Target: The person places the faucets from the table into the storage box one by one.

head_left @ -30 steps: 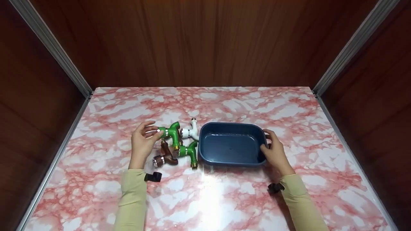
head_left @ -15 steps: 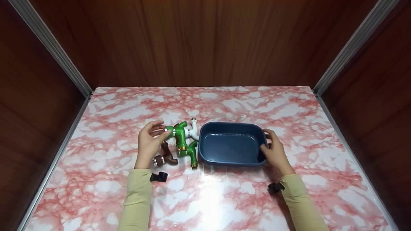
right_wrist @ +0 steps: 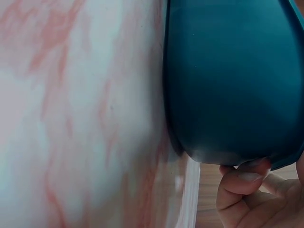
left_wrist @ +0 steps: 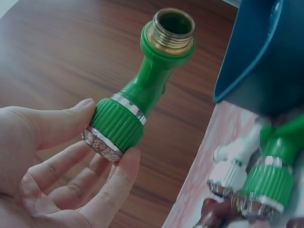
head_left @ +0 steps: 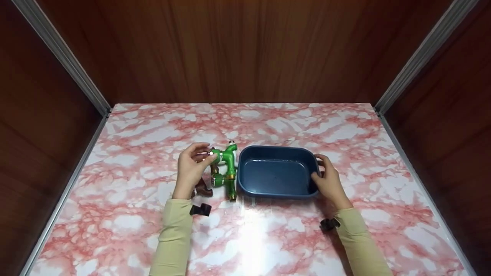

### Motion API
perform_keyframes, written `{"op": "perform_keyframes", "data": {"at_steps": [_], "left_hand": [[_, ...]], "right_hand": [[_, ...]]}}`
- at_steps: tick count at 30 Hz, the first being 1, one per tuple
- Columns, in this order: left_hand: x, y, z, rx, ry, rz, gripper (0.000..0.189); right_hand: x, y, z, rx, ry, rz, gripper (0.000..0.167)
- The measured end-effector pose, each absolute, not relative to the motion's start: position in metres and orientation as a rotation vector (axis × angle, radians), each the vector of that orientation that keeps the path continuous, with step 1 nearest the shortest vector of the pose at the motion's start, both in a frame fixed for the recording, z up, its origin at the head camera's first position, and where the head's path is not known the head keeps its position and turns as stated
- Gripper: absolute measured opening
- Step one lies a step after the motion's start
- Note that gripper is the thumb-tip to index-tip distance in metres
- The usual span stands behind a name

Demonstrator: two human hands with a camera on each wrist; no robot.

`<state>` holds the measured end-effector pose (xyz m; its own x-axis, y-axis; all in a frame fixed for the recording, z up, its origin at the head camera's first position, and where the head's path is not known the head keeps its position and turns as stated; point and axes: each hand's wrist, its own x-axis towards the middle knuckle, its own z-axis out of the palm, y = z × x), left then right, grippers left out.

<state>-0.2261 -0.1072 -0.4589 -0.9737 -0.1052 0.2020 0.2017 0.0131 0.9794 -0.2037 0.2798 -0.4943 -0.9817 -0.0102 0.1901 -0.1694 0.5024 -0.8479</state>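
Note:
My left hand (head_left: 190,170) pinches a green tap (left_wrist: 154,73) by its ribbed, chrome-ended knob, between thumb and fingers. The tap hangs above the other taps, just left of the blue plastic basin (head_left: 268,196), its brass threaded end facing the left wrist camera. Below it lie a second green tap (head_left: 219,180), a white tap (left_wrist: 232,173) and brown taps (head_left: 203,188), partly hidden by the hand and the held tap. At the basin's right end, my right hand (head_left: 330,184) grips the rim, thumb over the edge and fingers outside. Nothing is inside the basin.
A red-and-white marbled tabletop (head_left: 291,122) carries everything. Dark wood panels (head_left: 245,53) enclose it at the back and both sides, with grey metal strips (head_left: 418,53) at the corners.
My left hand has carried the green tap rightward over the other taps, towards the basin, and now covers more of the brown and white ones. The right hand and basin stay put.

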Motion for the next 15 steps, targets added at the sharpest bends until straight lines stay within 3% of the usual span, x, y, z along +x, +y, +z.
{"op": "perform_keyframes", "data": {"at_steps": [8,15], "left_hand": [[-0.228,-0.09,-0.458,-0.118,-2.083,-2.042,0.032],[-0.231,-0.077,-0.454,-0.172,-2.069,-2.077,0.034]], "right_hand": [[-0.217,0.292,-0.523,0.122,-2.597,1.448,0.056],[-0.21,0.284,-0.507,0.128,-2.579,1.498,0.055]]}}
